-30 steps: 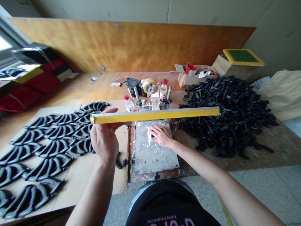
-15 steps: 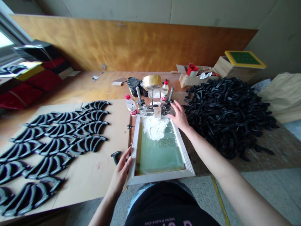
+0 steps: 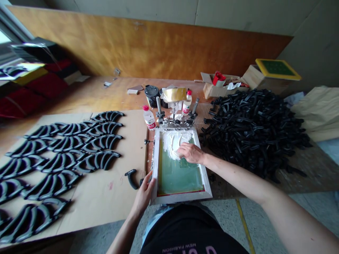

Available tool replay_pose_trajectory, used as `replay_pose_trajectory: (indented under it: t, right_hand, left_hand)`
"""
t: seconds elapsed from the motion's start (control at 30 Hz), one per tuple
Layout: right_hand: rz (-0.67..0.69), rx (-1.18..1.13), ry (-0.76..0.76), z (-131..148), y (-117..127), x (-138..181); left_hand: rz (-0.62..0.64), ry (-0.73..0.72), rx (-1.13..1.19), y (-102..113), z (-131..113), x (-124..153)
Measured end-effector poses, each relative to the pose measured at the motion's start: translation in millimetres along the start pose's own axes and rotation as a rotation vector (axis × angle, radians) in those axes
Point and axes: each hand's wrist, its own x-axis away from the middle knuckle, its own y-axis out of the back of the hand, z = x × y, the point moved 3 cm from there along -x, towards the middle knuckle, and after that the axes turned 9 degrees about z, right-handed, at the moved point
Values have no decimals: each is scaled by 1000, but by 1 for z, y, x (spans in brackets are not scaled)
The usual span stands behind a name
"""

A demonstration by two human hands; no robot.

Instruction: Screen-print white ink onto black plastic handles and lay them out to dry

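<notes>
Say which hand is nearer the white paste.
Right. The right hand is at the lower-right edge of the white paste; the left hand is farther off, by the left side of the frame.

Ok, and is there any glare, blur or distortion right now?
Head view: the window glares nearly white at upper left; head view: the dark handles near the left edge look stretched and soft; head view: the framed green screen reads more clearly.

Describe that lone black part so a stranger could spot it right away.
Find the cardboard left of the framed screen. Near the cardboard's right edge, beside the left hand, lies a curved black part. Unlike the rows of similar parts farther left, it lies alone.
</notes>
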Motion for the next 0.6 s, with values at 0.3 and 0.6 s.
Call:
replay_pose_trajectory:
  t: [0.3, 0.6]
  right_hand:
    - [-110, -39, -72, -1, -3, -1]
    - [-164, -119, -294, -28, 31, -28]
  left_hand:
    - [-48, -2, 27, -2, -6, 4]
    - [-66, -44, -31, 6, -42, 26]
